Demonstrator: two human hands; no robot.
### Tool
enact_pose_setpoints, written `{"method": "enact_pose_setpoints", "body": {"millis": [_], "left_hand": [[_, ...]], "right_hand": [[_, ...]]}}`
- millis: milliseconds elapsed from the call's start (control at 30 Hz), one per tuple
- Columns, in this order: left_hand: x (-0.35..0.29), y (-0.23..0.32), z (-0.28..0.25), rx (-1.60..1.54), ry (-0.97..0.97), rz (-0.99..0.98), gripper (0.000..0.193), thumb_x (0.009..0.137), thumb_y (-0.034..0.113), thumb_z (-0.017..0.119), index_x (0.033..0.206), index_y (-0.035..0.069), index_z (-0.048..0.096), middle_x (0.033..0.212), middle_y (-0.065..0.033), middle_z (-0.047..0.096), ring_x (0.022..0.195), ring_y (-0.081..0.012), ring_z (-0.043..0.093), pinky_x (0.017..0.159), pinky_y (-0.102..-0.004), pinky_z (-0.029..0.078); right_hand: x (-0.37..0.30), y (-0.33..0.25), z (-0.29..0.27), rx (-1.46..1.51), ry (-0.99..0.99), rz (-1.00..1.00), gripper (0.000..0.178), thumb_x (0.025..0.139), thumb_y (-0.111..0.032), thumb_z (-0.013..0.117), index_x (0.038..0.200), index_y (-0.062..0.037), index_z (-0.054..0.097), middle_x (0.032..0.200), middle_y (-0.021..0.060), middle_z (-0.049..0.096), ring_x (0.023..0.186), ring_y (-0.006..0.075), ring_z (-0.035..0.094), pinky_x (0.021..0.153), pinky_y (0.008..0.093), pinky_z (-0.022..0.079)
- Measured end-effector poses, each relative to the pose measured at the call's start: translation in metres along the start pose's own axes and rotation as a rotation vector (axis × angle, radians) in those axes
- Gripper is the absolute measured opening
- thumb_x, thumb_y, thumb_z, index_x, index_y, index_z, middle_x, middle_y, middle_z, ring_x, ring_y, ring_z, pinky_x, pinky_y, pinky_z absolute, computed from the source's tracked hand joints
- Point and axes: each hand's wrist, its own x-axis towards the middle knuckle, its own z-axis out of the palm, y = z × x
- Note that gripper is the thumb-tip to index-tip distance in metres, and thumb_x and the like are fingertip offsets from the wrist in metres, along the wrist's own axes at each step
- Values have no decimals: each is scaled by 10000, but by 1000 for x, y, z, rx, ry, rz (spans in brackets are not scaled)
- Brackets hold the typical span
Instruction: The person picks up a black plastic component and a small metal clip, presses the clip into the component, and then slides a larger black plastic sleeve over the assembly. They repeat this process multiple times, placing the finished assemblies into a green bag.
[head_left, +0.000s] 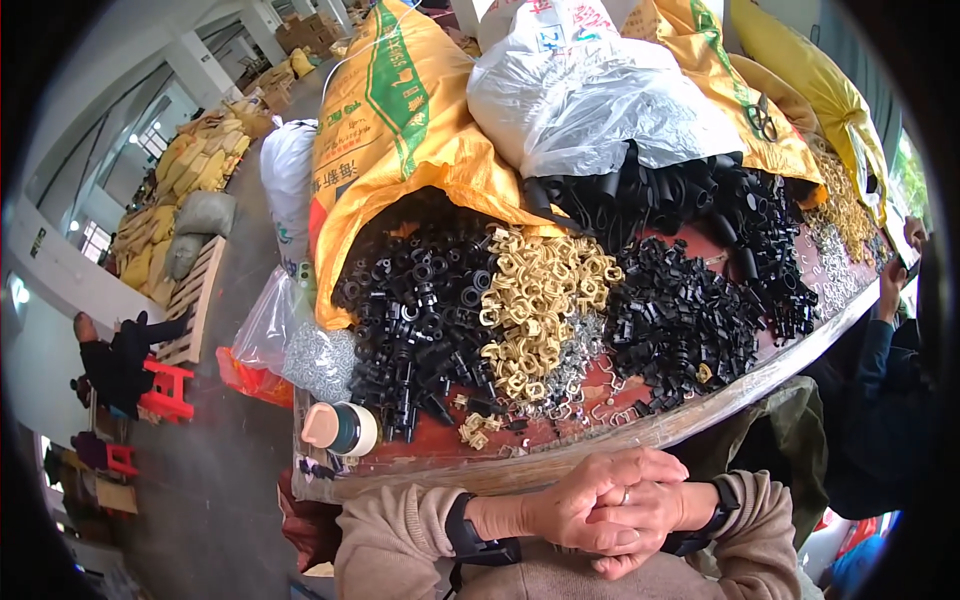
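Observation:
Just in front of the table's near edge, my two hands are clasped together. My left hand [560, 512] comes in from the left, its fingers folded over the other hand. My right hand [652, 507] lies against it, fingers bent, with a ring on one finger. No part or tool shows in either hand; the palms are hidden. Beyond them on the red table [430, 458] lie a heap of gold-coloured metal clips [545, 300], silver hooks [575, 360], small black plastic pieces [685, 325] and round black fittings [410, 310].
A cup with a pink lid [335, 428] stands at the left corner, beside a clear bag of small silvery parts [320, 362]. Yellow sacks [400, 110] and a white plastic bag [600, 90] line the back. Scissors [762, 118] lie on one sack. Another person's hand [890, 285] is at right.

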Motion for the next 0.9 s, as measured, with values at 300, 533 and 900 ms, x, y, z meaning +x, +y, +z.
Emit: {"method": "enact_pose_setpoints", "body": {"millis": [300,533,900], "left_hand": [[7,-28,11,-257,453,21,423,812,171,522,1165,-11,378,1041,-93,499,927,-169,493,842,-326,386],[-14,-37,6,-209,433,-199,437,761,100,588,1142,-20,413,999,-70,530,875,-104,513,774,-221,417],[-36,-50,2,559,353,-269,340,707,151,615,993,2,508,829,-67,589,739,-115,566,659,-256,471]], "right_hand": [[-3,16,-28,-556,113,183,511,634,-342,623,982,14,506,939,137,507,839,280,486,707,366,337],[-30,9,-9,-524,204,412,714,632,-407,645,1141,23,387,1053,163,449,906,299,461,783,394,331],[-72,14,19,-194,116,787,951,617,-368,709,1296,-11,148,1135,188,404,1005,328,438,873,405,329]]}}
